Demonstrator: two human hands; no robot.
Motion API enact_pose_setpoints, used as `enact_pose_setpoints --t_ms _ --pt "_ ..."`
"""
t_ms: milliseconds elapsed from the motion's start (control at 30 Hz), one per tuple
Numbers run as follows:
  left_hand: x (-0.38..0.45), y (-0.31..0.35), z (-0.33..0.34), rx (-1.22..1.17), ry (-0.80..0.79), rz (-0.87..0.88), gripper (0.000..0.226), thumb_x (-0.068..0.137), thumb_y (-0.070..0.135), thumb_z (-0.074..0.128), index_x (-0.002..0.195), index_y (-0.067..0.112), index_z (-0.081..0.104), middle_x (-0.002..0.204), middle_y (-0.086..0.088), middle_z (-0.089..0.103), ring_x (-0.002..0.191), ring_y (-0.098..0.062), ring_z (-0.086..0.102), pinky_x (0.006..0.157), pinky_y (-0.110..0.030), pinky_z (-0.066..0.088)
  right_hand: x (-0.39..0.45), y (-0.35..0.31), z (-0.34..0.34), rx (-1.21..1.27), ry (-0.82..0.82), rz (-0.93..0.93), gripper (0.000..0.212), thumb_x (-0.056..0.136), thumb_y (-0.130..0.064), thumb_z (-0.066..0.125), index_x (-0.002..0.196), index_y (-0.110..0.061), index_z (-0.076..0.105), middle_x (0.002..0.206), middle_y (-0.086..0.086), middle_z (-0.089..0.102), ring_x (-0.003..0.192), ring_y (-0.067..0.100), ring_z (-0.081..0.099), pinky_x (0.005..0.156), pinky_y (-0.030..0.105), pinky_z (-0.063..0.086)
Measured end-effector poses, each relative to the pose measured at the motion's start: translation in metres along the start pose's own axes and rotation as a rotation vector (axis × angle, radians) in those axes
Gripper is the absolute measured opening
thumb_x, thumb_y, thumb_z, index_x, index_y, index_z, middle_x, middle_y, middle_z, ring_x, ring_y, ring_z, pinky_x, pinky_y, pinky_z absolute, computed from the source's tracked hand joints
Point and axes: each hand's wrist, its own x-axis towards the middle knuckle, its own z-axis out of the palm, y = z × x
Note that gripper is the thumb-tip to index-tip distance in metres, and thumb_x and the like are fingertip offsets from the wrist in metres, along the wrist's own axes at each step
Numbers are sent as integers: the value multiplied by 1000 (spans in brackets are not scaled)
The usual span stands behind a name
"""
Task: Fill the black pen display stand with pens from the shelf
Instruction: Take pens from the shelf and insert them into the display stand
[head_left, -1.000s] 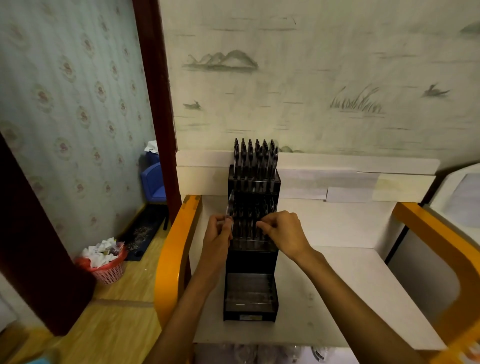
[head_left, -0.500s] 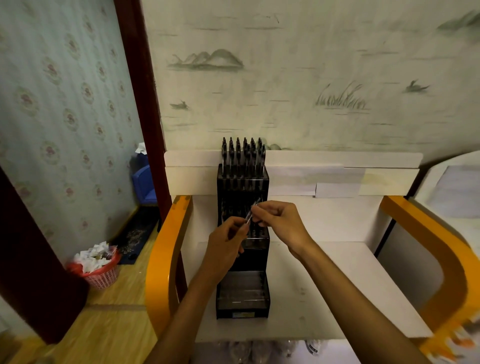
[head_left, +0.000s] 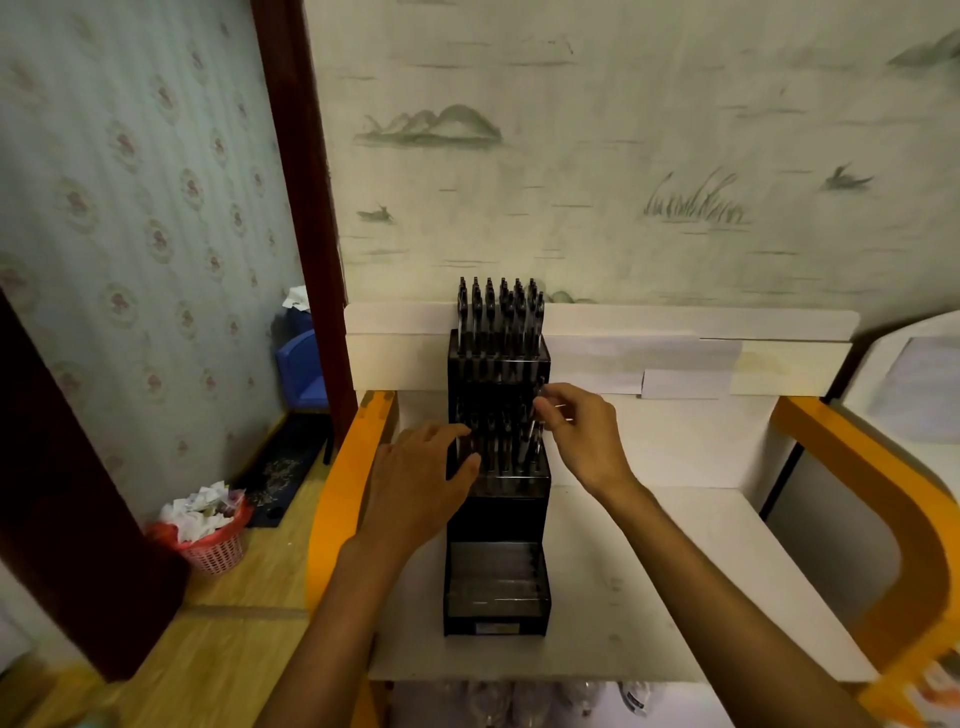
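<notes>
Both hands reach over the white tabletop (head_left: 649, 582) to the tall black tiered plastic pen display stand (head_left: 496, 519). On the left, the left hand (head_left: 423, 478) rests against the stand's left side at the middle tier, fingers relaxed and spread, gripping nothing. To the right, the right hand (head_left: 582, 431) pinches a slim silver-and-black pen (head_left: 534, 434) between thumb and fingertips, its lower end among the middle tier's pens at the stand's right edge. Nearest, the stand's clear front tray (head_left: 496, 582) sits low. Farther back, the top tier holds rows of upright dark-capped pens (head_left: 498, 312) against the wallpapered wall (head_left: 623, 156).
</notes>
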Motion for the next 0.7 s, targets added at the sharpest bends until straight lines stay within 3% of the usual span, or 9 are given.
enact_pose_setpoints --t_ms 133,333,467,567,700 --pt "-4 -5 0 -17 -17 -17 41 97 50 52 133 32 56 129 4 59 117 -17 54 94 -37 45 0 0 5 -34 3 -11 30 98 -24 60 123 -9 67 111 4 73 97 16 69 94 37 56" --pt "-8 -9 1 -56 -41 -41 38 97 48 53 132 32 57 126 5 59 114 -16 55 90 -33 43 1 5 6 -144 -22 -52 26 97 -22 62 119 -10 70 108 4 73 92 10 65 86 21 49" --pt "-7 -6 0 -92 -53 -40 38 97 46 56 131 30 58 124 3 61 108 -15 59 94 -41 50 -2 10 11 -210 -83 -26 20 96 -21 63 110 -10 74 98 5 75 89 16 68 83 23 50" --pt "-7 -4 0 -104 -63 -43 37 96 45 56 131 31 57 123 4 62 106 -13 59 94 -42 50 -6 17 18 -306 -169 -3 17 97 -21 62 93 -10 74 80 3 70 74 17 64 73 28 49" --pt "-8 -4 0 -121 -94 -42 38 96 44 57 132 32 55 125 5 60 110 -13 57 96 -42 49 -12 21 22 -347 -160 9 19 98 -21 60 95 -10 74 79 6 70 72 20 62 68 24 40"
